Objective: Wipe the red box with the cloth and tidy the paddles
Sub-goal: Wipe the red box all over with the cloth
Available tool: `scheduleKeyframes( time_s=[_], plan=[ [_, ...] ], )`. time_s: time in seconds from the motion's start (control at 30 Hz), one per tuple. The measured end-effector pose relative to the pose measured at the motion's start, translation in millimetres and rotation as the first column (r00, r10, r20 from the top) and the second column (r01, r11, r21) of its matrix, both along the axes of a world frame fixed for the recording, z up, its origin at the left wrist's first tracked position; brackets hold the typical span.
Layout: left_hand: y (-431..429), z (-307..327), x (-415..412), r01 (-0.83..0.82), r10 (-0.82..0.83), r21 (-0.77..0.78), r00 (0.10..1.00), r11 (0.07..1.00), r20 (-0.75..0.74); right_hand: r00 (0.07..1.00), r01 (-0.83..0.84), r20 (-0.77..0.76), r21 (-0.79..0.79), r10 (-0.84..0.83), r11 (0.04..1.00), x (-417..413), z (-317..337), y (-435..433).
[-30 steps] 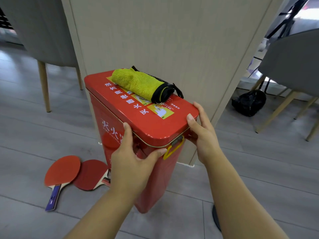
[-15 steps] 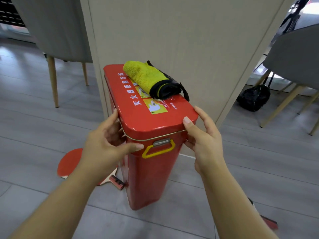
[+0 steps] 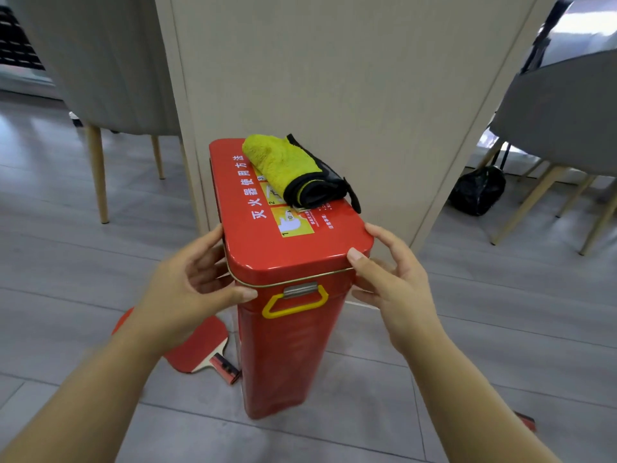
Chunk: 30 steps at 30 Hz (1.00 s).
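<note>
**Both grips on the box, cloth lying on the lid**

My left grip [image 3: 187, 289] is wrapped round the near-left corner of the box [image 3: 293, 345], thumb on the front face beside the yellow handle [image 3: 295, 304], fingers on the left side. My right grip [image 3: 394, 289] clasps the near-right corner, thumb tip on the edge of the lid [image 3: 293, 252], fingers round the side. Both are clamped on the box and neither has the cloth.

The box stands upright on the floor [image 3: 467, 329], against a pillar [image 3: 334, 78]. Its lid is down, so I cannot see what is inside.

The cloth [image 3: 283, 162] lies rolled on the far half of the lid, beyond both grips. Its long axis runs along the lid, slanting from far-left to near-right. The black-edged end points toward me on the right, so my right grip is the nearer one. I judge it should let go and reach forward for that end while the left steadies the box.

No wiping has begun, as I read it. One paddle [image 3: 197, 345] lies flat on the floor just left of the box, handle toward its base. A second red blade [image 3: 122, 324] shows from under my left forearm.
</note>
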<state>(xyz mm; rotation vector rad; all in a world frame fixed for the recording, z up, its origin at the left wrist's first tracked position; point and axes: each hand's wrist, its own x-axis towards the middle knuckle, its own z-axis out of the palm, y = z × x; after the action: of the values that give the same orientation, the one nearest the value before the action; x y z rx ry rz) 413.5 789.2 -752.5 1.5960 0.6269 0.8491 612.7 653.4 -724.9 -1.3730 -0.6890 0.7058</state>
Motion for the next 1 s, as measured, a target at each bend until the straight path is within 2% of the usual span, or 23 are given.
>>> scheduleKeyframes(
  time_s=[0.07,0.13,0.2,0.27,0.33,0.4,0.47,0.53,0.63,0.77,0.87,1.0],
  plan=[
    [8.1,3.3,-7.7,0.062,-0.062,0.018,0.998,0.998,-0.001,0.997,0.018,0.07,-0.048,-0.015,0.999,4.7,5.3,0.3],
    [18.1,8.9,-14.6,0.118,-0.118,-0.004,0.992,0.993,0.046,0.98,0.105,0.178,-0.064,-0.092,0.992,13.1,12.7,4.4],
    [24.2,15.8,-14.5,0.08,-0.078,-0.018,0.995,0.997,0.062,0.933,0.205,0.313,-0.065,-0.175,0.977,21.7,24.8,12.9],
    [27.8,21.6,-8.9,-0.101,0.103,0.138,0.995,0.985,-0.011,0.886,0.244,0.422,-0.064,-0.195,0.968,26.3,40.1,26.3],
    [29.0,29.8,0.2,-0.213,0.271,0.359,0.955,0.909,-0.12,0.838,0.242,0.52,-0.081,-0.166,0.967,27.9,54.3,45.9],
    [34.2,36.4,8.7,-0.182,0.346,0.541,0.913,0.821,-0.218,0.801,0.218,0.59,-0.132,-0.101,0.967,26.9,65.4,68.5],
    [40.5,44.3,15.0,-0.092,0.356,0.641,0.887,0.762,-0.295,0.772,0.192,0.635,-0.188,-0.03,0.963,24.8,73.1,91.3],
    [44.8,50.3,17.5,-0.04,0.304,0.614,0.893,0.788,-0.331,0.718,0.191,0.695,-0.254,0.042,0.948,24.1,78.1,112.0],
    [48.8,49.8,15.4,-0.064,0.258,0.528,0.917,0.847,-0.303,0.653,0.195,0.745,-0.342,0.139,0.919,25.0,84.5,138.0],
    [46.9,44.7,15.2,-0.108,0.252,0.465,0.932,0.879,-0.259,0.678,0.143,0.685,-0.478,0.266,0.867,30.1,85.2,159.0],
    [42.6,45.7,17.0,-0.143,0.28,0.438,0.922,0.888,-0.267,0.671,0.102,0.665,-0.521,0.328,0.847,35.5,83.7,161.3],
    [27.3,52.5,19.8,-0.153,0.294,0.416,0.907,0.896,-0.301,0.762,0.018,0.536,-0.578,0.363,0.816,36.7,86.2,148.5]
  ],
)
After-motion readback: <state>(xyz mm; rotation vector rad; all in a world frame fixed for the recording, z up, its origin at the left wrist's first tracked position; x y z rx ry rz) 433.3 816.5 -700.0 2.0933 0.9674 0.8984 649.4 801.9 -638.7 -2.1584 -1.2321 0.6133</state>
